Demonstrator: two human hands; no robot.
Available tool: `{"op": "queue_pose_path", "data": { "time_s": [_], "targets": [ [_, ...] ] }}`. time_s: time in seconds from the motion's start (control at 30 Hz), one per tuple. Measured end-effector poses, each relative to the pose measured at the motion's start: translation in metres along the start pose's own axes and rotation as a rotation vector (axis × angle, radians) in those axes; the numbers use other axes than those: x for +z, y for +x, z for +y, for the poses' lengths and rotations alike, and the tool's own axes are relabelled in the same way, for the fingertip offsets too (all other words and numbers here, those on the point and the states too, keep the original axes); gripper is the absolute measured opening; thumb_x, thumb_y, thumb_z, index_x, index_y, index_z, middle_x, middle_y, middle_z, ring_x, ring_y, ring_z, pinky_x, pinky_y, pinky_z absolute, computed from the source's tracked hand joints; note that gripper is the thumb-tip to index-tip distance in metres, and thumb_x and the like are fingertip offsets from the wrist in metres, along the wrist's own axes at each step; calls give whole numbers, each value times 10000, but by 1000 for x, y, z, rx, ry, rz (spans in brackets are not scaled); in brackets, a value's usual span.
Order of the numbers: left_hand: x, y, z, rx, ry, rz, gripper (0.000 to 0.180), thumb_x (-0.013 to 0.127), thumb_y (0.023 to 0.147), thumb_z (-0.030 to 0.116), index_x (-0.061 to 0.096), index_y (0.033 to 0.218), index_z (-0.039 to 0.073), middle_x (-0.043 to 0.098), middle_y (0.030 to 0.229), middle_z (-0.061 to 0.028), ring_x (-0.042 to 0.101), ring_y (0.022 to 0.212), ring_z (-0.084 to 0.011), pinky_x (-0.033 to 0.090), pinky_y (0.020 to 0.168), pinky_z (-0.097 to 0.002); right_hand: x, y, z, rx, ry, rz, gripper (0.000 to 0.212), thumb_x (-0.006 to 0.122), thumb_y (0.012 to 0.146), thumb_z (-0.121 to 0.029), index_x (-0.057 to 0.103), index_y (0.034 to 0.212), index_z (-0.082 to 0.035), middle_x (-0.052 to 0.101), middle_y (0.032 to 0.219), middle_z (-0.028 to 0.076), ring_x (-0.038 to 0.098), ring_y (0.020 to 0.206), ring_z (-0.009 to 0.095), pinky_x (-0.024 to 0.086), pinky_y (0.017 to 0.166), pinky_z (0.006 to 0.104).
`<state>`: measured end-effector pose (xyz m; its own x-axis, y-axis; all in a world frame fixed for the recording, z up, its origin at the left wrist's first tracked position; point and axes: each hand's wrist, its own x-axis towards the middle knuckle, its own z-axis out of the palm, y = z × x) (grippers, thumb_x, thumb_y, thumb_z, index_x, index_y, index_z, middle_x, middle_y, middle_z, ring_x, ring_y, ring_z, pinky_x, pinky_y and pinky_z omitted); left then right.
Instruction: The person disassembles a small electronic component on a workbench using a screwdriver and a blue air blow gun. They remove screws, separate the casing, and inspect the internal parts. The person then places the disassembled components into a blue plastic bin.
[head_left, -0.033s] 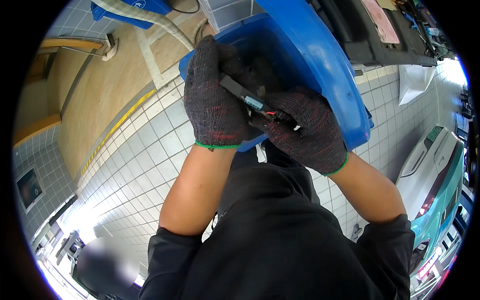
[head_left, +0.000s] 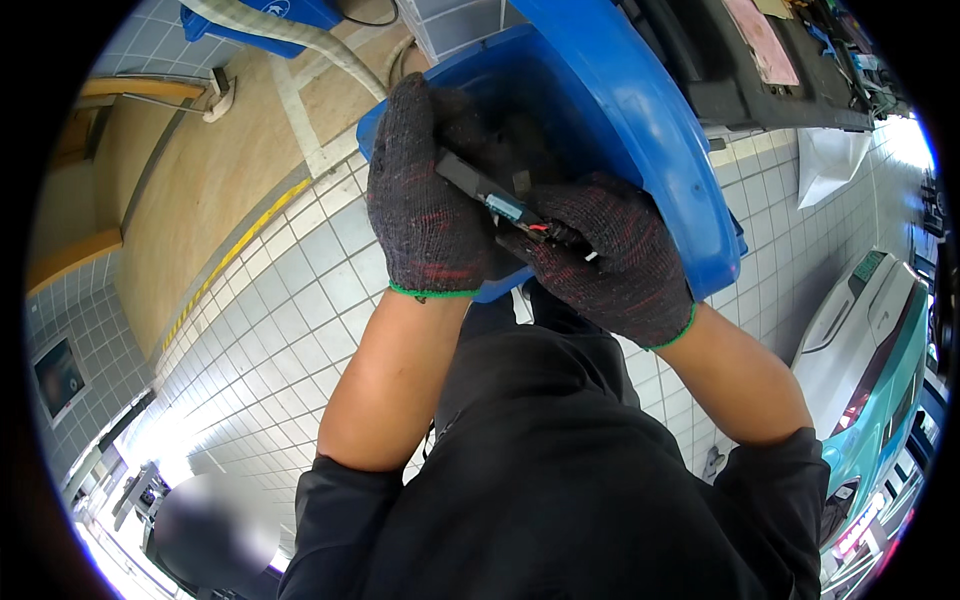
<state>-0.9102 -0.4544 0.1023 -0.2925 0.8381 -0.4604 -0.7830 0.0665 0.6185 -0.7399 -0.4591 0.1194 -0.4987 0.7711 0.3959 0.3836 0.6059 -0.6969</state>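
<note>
A small black oblong part (head_left: 470, 181) with a pale blue label and a red bit at one end is held between my gloved hands. My left hand (head_left: 425, 205) closes round its upper end, with the palm side mostly hidden. At the red end, the fingers of my right hand (head_left: 615, 255) are pinched together, and a small whitish bit shows at the fingertips. Both dark knitted gloves have red flecks and green cuffs. Right under the hands stands a blue bin (head_left: 690, 215) with an open top and a dark inside; its contents are too dim to make out.
A pale hose (head_left: 310, 38) runs along the upper left near another blue container (head_left: 265, 28). To the upper right is a black-topped surface (head_left: 735, 60) with a pink sheet and small items. A white and teal car (head_left: 860, 330) stands at the right on the tiled floor (head_left: 300, 275).
</note>
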Motion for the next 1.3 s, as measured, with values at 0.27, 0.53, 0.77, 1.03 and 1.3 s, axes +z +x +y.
{"op": "queue_pose_path", "data": {
  "time_s": [0.27, 0.53, 0.77, 1.03, 1.3],
  "targets": [
    [-18, 4, -15, 241, 294, -56, 473, 659, 1050, 418, 682, 1221, -22, 722, 1122, -187, 679, 1110, -320, 550, 1031, -462, -6, -2, 9, -71, -117, -6, 505, 881, 754, -81, 723, 1234, -75, 688, 975, 133, 672, 843, 309, 556, 743, 424],
    [-33, 3, -19, 245, 474, -38, 472, 535, 1116, 398, 663, 1278, -26, 730, 1205, -177, 674, 1154, -288, 517, 1072, -417, -2, -6, 17, -194, -208, 49, 381, 779, 894, -231, 707, 1229, -64, 684, 1210, 194, 682, 1071, 342, 558, 954, 465],
    [-52, -49, -21, 226, 651, -252, 294, 505, 1111, 172, 657, 1284, -10, 731, 1134, -159, 715, 1045, -249, 561, 947, -365, 1, -17, 30, -231, -333, 73, 443, 759, 925, -230, 653, 1317, -54, 692, 1278, 180, 680, 1152, 325, 561, 1000, 477],
    [-14, -56, -4, -115, 731, -119, 318, 791, 951, 252, 731, 1067, -38, 713, 808, -91, 646, 664, -166, 519, 636, -311, 4, -40, 39, -198, -307, 9, 470, 803, 846, -215, 688, 1278, -69, 698, 1248, 144, 666, 1140, 313, 556, 989, 463],
    [-10, -60, -4, -27, 1018, -180, 256, 759, 956, 174, 748, 1072, -54, 762, 837, -107, 684, 668, -136, 542, 604, -284, 4, -49, 41, -165, -282, -35, 500, 847, 767, -199, 724, 1239, -84, 704, 1218, 107, 652, 1129, 302, 552, 978, 449]
  ]
}}
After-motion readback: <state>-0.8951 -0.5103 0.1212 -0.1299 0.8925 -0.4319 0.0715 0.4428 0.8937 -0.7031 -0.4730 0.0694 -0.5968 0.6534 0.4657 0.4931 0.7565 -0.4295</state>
